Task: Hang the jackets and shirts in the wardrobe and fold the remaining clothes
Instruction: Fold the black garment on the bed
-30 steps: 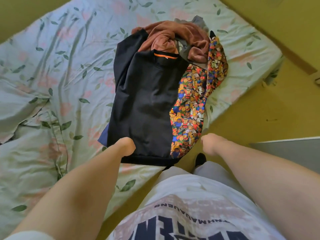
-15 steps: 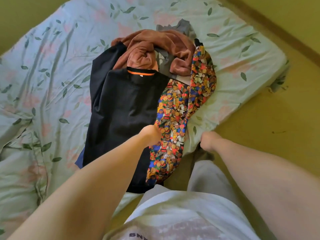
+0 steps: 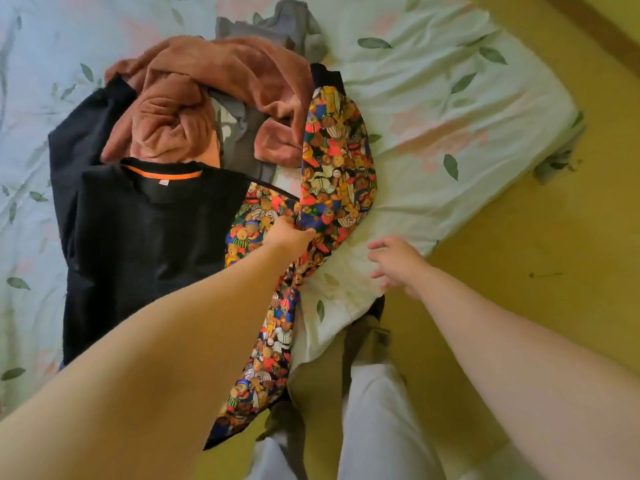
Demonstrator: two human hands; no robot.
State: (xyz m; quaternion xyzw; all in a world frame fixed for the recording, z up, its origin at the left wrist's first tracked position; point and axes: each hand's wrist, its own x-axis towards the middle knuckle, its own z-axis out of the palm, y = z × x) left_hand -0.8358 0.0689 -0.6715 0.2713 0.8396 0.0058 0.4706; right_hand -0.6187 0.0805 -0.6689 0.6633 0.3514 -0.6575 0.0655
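Left hand (image 3: 292, 235) grips the print jacket (image 3: 337, 150); right hand (image 3: 394, 265) hovers spread, empty.
Jacket lies on the bed (image 3: 450, 98) beside a black shirt (image 3: 149, 230), hem over the edge: soft, light, likely to sag, so better held at the shoulders.

Bed: low mattress (image 3: 540, 109), one corner toward the right.
Sheet: pale green-white (image 3: 433, 109), printed with green leaves and faint pink blooms; creased all over, bunched at the mattress corner.
Floor: yellow-green, matte (image 3: 502, 341), to the right of the bed and below it.
Mark: small dark streak (image 3: 543, 274) on the floor, apart from the bed.
Strip: brown band (image 3: 595, 26) crossing the top right corner.
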